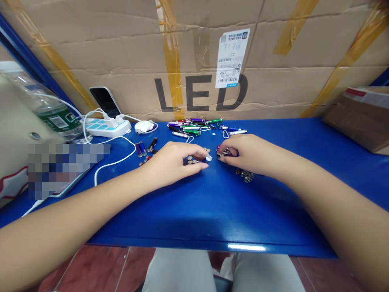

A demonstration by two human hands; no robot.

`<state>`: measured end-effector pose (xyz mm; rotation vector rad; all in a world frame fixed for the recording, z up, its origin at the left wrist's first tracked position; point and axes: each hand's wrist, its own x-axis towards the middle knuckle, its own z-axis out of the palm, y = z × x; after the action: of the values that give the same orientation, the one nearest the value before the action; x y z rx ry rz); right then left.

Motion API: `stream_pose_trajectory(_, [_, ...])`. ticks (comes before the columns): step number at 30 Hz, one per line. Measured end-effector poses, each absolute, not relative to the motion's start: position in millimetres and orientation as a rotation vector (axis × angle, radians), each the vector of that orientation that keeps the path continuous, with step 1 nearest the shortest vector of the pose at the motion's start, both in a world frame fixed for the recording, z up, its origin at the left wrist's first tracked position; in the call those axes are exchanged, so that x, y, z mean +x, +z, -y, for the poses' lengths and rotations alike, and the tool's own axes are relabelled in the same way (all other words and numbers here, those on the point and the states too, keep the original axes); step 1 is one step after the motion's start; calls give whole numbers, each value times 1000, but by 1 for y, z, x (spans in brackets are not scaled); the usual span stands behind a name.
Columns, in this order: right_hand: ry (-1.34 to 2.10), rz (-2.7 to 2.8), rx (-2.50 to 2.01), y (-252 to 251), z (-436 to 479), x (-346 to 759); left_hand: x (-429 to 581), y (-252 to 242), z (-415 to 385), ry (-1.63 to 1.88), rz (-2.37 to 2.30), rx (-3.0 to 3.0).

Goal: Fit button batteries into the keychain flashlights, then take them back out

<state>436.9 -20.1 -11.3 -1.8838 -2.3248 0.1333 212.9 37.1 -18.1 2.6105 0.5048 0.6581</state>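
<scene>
On the glossy blue desk (pixel 212 211), a heap of slim metal keychain torches in green, purple and silver (pixel 194 125) lies at 12 o'clock and looks finished to me. The loose short metal barrels (pixel 146 148) at 10 o'clock and the cluster of small dark parts (pixel 246 175) at 4 o'clock look unfinished, so I'd judge the work about midway. The left hand (pixel 176 162) rests palm down, fingers drawn together over the flat silver button cells (pixel 194 160); whether it grips 1 I cannot tell. The right hand (pixel 246 154), palm down too, has its fingers clamped on a small purple metal torch body (pixel 223 151) at the centre, just beside the cells.
</scene>
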Motion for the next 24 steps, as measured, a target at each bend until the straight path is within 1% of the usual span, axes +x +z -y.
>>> stream_pose_trajectory(7, [129,2365,-1800,-14,17,433,212,-19,-37,643,-497,2609])
stream_pose_trajectory(12, [131,2201,-1471,-3,27,427,212,-19,-37,645,-484,2577])
stream_pose_trajectory(16, [183,2232,-1290,0,33,419,212,-19,-38,654,-474,2599])
stream_pose_trajectory(20, [171,2212,-1361,3,34,421,212,-20,-39,653,-501,2579])
stream_pose_trajectory(22, [139,2149,-1510,7,34,431,212,-19,-39,647,-532,2563])
stream_pose_trajectory(24, [179,2139,-1727,12,36,446,212,-18,-39,640,-556,2553])
